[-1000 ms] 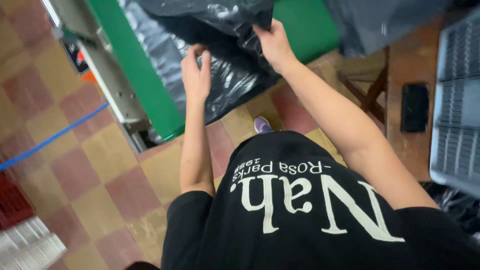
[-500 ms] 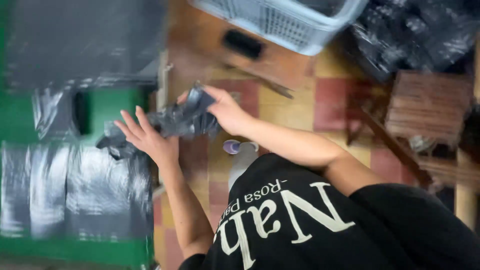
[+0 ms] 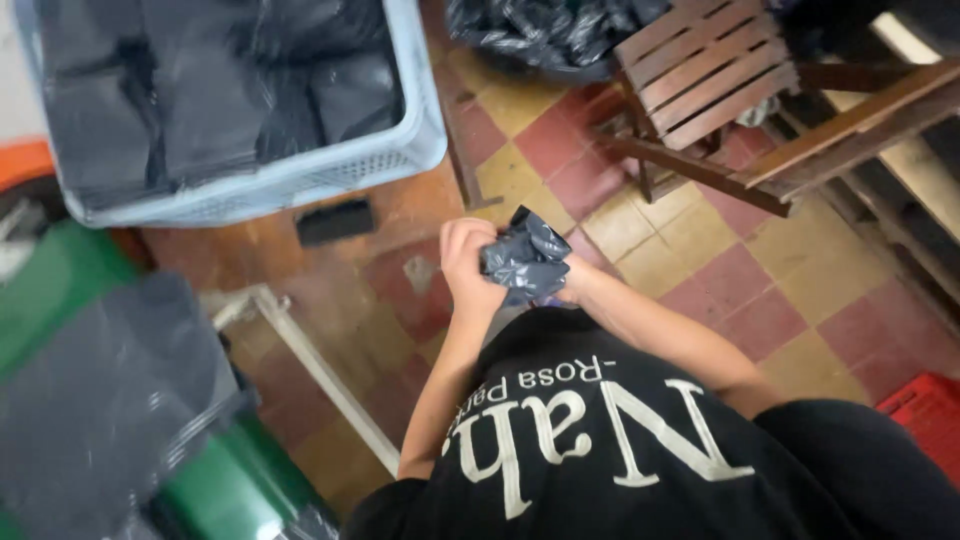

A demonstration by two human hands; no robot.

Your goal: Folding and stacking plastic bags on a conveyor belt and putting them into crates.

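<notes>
Item: dark grey plastic bag (image 3: 525, 262), scrunched into a wad, sitting at centre frame just above the person's black shirt (image 3: 620, 450).

Left hand (image 3: 468, 262): curling around the wad's left side, fingers closed on it, knuckles facing the camera.

Right hand (image 3: 570, 285): lying mostly behind the wad at its lower right; only the wrist and a little of the palm are showing. It is pressing against the bag, but whether its fingers are closing on it cannot be told.

Both forearms are running down from the wad toward the lower middle of the frame.

Surroundings:
- Pale blue crate (image 3: 420, 120), upper left, holding flat dark bags stacked inside.
- Small black block (image 3: 335, 221), lying on the floor just below the crate.
- Tiled floor (image 3: 720, 270), red and yellow checks, worn, filling the middle.
- Wooden chair (image 3: 705, 70), slatted, upper right, standing tilted in the view.
- Heap of dark bags (image 3: 540, 30), top centre, just left of the chair.
- Green table (image 3: 60, 270), left edge, with a grey plastic sheet (image 3: 110, 400) lying over it at lower left.
- White frame leg (image 3: 320, 375), slanting down through lower left.
- Red crate (image 3: 925, 420), corner showing at the right edge.
</notes>
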